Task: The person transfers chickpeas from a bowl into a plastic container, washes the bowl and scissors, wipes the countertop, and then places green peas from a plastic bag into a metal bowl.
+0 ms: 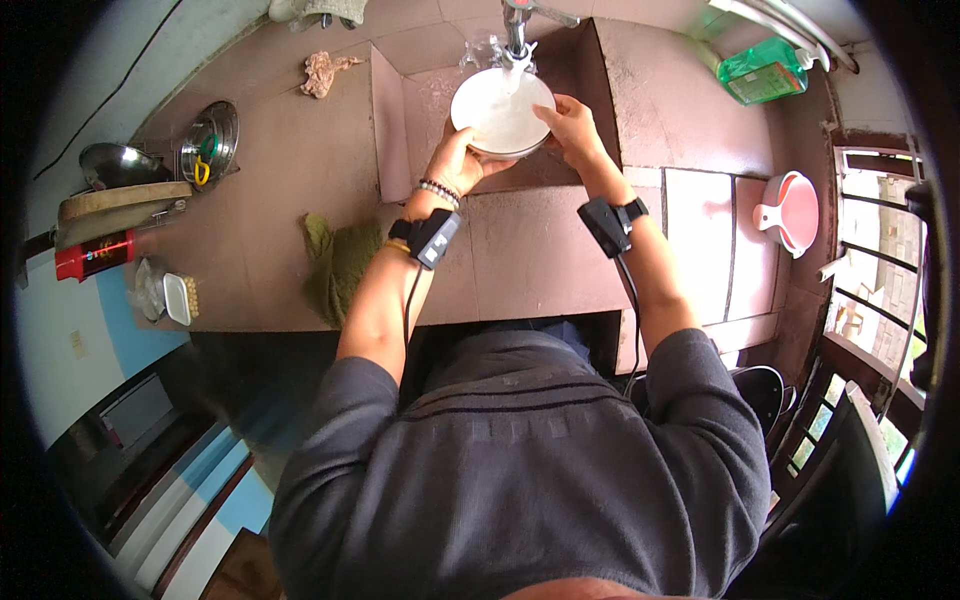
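Observation:
Between both hands is a white bowl (499,116), held over the tiled sink (388,120). Water runs from the chrome faucet (516,34) into it, and the bowl's open side faces up. My left hand (456,161) grips the near left rim, thumb on the edge and fingers partly hidden underneath. On the right rim, my right hand (574,131) holds on with its thumb laid over the inside; the other fingers are mostly behind the bowl. Some water splashes behind it in the sink.
A green cloth (337,266) hangs near the counter's front edge. Left stand a metal lid (210,146), a wok (120,165) and a white tray (178,298). A crumpled scrubber (324,73) lies left of the sink. On the right are a green soap bottle (765,71) and a pink dipper (791,214).

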A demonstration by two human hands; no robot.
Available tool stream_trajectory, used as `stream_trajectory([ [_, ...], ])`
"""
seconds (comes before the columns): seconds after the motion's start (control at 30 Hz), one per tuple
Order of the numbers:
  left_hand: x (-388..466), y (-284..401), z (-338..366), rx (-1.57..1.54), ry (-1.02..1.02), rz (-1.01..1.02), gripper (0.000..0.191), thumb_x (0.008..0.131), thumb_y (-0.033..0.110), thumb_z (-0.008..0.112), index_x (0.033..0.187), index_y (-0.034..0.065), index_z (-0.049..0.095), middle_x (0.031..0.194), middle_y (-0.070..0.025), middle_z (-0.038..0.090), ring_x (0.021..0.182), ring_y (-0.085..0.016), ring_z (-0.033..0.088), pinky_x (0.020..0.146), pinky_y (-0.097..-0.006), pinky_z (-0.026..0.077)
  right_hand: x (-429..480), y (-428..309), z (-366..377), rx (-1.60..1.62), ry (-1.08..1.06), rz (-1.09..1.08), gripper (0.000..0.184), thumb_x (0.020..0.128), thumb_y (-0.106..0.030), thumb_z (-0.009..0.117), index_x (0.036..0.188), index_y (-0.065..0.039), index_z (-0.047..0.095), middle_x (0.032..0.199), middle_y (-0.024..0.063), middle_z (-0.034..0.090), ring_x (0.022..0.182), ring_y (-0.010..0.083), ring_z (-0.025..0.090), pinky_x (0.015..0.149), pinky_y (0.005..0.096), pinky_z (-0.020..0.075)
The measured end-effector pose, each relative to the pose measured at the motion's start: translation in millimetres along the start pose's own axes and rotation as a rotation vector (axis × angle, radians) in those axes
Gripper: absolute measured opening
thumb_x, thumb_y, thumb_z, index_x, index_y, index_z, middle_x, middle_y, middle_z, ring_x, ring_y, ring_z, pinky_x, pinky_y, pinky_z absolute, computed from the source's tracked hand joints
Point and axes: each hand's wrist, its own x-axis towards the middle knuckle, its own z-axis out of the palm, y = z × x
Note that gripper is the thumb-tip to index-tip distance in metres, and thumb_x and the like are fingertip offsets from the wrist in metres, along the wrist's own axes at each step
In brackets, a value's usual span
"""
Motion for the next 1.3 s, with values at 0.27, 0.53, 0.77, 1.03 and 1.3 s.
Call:
stream_trajectory([
  [0.27,-4,4,1,-0.032,0.072,-0.005,0.061,0.075,0.008,0.054,0.134,0.0036,0.041,0.122,-0.0179,0.056,0.107,-0.034,0.062,0.078,-0.0504,0.06,-16,-122,-21,0.169,-0.019,-0.63,0.028,0.091,-0.02,0.07,0.111,0.0,0.067,0.082,0.0029,0.066,0.065,0.0057,0.058,0.053,0.0187,0.0457],
  [0.53,-20,9,-1,0.036,0.039,0.059,0.059,0.078,0.009,0.052,0.134,-0.002,0.041,0.128,-0.022,0.054,0.109,-0.035,0.062,0.081,-0.0498,0.061,7,-144,-25,0.069,-0.083,-0.765,0.015,0.088,-0.012,0.073,0.099,-0.002,0.073,0.079,0.002,0.069,0.068,0.005,0.063,0.054,0.0172,0.0472],
  [0.77,-21,13,-10,0.063,0.044,0.026,0.078,0.073,0.009,0.052,0.145,0.0227,0.024,0.134,-0.0165,0.044,0.111,-0.034,0.06,0.072,-0.0491,0.062,20,-147,-24,0.122,-0.009,-0.735,0.019,0.083,-0.015,0.078,0.092,0.0,0.071,0.076,0.0024,0.069,0.066,0.0059,0.063,0.051,0.0169,0.0475],
  [1.03,-22,10,-6,0.094,0.117,0.05,0.083,0.072,0.009,0.055,0.146,0.0237,0.02,0.135,-0.0191,0.041,0.117,-0.038,0.055,0.077,-0.0529,0.06,-10,-142,-12,-0.12,0.211,-0.678,0.027,0.08,-0.023,0.082,0.077,-0.001,0.067,0.064,0.0028,0.066,0.057,0.0052,0.059,0.05,0.0201,0.047],
  [1.3,-25,-1,-4,0.077,0.206,0.083,0.064,0.077,0.013,0.058,0.136,0.0018,0.037,0.131,-0.0222,0.047,0.123,-0.039,0.051,0.095,-0.0588,0.05,-58,-135,23,-0.224,0.3,-0.878,0.022,0.083,-0.017,0.078,0.08,0.0,0.065,0.068,0.0051,0.066,0.063,0.0054,0.058,0.056,0.022,0.0484],
])
